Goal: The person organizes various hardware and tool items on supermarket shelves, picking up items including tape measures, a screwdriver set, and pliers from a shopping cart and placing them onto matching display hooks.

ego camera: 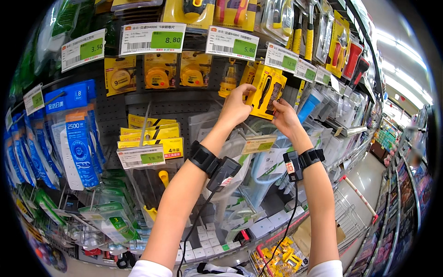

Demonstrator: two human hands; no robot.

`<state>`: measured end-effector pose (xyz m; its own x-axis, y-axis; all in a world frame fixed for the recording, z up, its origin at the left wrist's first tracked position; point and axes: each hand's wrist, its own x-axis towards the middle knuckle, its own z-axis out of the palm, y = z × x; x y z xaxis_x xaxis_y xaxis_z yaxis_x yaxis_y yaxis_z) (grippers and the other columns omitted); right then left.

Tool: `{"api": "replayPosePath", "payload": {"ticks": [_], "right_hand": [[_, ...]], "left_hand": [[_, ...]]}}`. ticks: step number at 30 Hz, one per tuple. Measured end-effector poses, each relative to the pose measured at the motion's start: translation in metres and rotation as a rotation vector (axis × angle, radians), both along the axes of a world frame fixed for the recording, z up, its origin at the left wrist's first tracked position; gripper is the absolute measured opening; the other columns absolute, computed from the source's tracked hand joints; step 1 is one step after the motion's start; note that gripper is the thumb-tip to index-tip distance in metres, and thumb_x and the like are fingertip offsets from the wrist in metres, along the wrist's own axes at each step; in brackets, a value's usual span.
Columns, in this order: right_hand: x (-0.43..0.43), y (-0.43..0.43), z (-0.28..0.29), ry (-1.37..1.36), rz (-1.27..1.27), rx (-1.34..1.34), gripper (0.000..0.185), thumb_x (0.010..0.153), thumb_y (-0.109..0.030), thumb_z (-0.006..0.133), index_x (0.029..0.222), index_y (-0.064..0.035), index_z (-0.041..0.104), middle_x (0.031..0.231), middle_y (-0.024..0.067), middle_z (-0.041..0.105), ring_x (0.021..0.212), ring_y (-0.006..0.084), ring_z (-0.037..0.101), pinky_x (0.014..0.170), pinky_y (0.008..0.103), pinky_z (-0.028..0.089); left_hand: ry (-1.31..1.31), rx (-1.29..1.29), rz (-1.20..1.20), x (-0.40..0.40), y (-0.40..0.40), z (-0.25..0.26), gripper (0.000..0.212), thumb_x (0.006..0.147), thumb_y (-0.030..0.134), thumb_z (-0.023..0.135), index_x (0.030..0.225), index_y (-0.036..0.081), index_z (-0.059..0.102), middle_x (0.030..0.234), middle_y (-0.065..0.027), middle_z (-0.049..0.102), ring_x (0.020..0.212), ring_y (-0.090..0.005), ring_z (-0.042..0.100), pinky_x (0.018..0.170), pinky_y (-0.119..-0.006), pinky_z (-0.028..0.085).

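Observation:
Both of my hands hold a yellow boxed tool pack (267, 90) with a black tool pictured on its front. My left hand (236, 104) grips its left edge, and my right hand (286, 116) has its lower right edge. The pack is tilted just beneath a price tag (281, 57) on the shelf rail. Behind it, partly hidden, hangs another yellow pack (247, 74). Left of my left hand hangs a carded yellow screwdriver-bit-like item (228, 78), its exact kind unclear. Carded tape measures (160, 72) hang further left.
Blue-carded power strips (81, 149) hang at left. Yellow-topped tool sets (166, 147) hang on a hook below the tape measures. A shopping cart (349, 211) stands at lower right, near a basket of yellow packs (282, 256). Hook rods (145, 121) jut outward. An aisle floor (360, 169) runs along the right.

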<state>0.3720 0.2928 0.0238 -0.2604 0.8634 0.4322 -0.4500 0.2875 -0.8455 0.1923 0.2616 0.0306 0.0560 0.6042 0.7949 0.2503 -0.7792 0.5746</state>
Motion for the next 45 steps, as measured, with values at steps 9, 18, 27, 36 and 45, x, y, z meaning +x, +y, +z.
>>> {"api": "replayPosePath", "payload": {"ticks": [9, 18, 27, 36, 45], "right_hand": [[0.011, -0.022, -0.008, 0.059, 0.087, 0.069, 0.028, 0.087, -0.012, 0.046, 0.113, -0.0035, 0.040, 0.107, 0.0070, 0.051, 0.098, 0.0195, 0.050, 0.082, 0.0387, 0.042], [0.023, -0.062, -0.008, 0.118, 0.152, 0.084, 0.030, 0.087, -0.012, 0.044, 0.113, 0.0009, 0.040, 0.111, 0.0116, 0.050, 0.102, 0.0223, 0.050, 0.088, 0.0378, 0.040], [0.030, -0.059, -0.005, 0.128, 0.141, 0.088, 0.026, 0.087, -0.009, 0.044, 0.111, 0.0015, 0.040, 0.109, 0.0114, 0.051, 0.100, 0.0210, 0.050, 0.089, 0.0359, 0.039], [0.029, -0.061, -0.008, 0.186, 0.147, 0.062, 0.027, 0.086, -0.006, 0.044, 0.112, 0.0007, 0.040, 0.111, 0.0111, 0.050, 0.102, 0.0220, 0.049, 0.091, 0.0367, 0.039], [0.042, -0.088, -0.010, 0.205, 0.177, 0.044, 0.029, 0.085, -0.008, 0.047, 0.112, 0.0008, 0.043, 0.111, 0.0114, 0.051, 0.101, 0.0233, 0.050, 0.091, 0.0394, 0.039]], "left_hand": [[0.139, 0.041, -0.003, -0.001, -0.029, 0.008, 0.045, 0.061, -0.005, 0.057, 0.105, 0.000, 0.051, 0.101, -0.0143, 0.055, 0.073, -0.0181, 0.059, 0.064, -0.027, 0.048], [0.243, 0.125, 0.051, 0.018, -0.071, 0.019, 0.042, 0.062, -0.002, 0.055, 0.104, -0.003, 0.051, 0.098, -0.0165, 0.057, 0.068, -0.0181, 0.060, 0.062, -0.027, 0.047], [0.239, 0.108, 0.072, 0.025, -0.073, 0.019, 0.041, 0.062, -0.004, 0.054, 0.103, -0.003, 0.050, 0.098, -0.0162, 0.056, 0.069, -0.0177, 0.060, 0.061, -0.026, 0.047], [0.253, 0.063, 0.093, 0.025, -0.071, 0.018, 0.042, 0.062, -0.006, 0.053, 0.103, -0.001, 0.048, 0.098, -0.0154, 0.054, 0.069, -0.0174, 0.059, 0.061, -0.027, 0.047], [0.258, 0.130, 0.030, 0.035, -0.100, 0.019, 0.040, 0.064, -0.005, 0.052, 0.104, -0.003, 0.049, 0.099, -0.0151, 0.055, 0.071, -0.0182, 0.061, 0.062, -0.027, 0.048]]}}
